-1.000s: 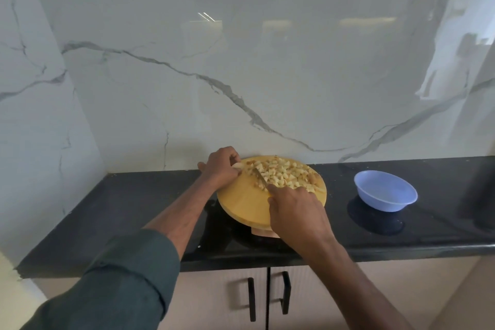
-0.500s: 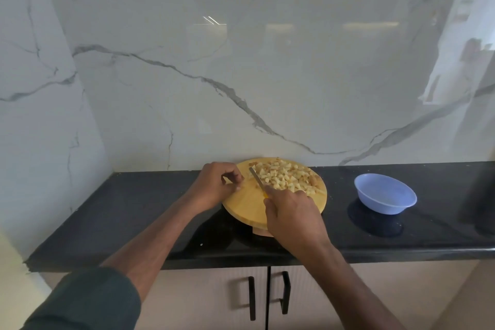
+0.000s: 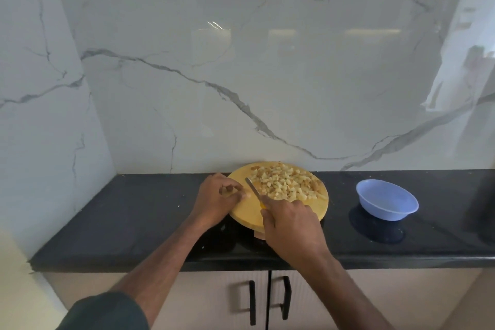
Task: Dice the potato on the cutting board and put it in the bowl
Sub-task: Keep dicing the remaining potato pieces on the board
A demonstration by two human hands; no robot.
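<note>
Both hands curled, right hand gripping knife, left hand pinching potato piece

The black polished stone countertop carries a round yellow wooden cutting board and, well apart, a pale blue plastic bowl.

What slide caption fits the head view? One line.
Right hand holds knife beside diced potato on cutting board; bowl waits.
</note>
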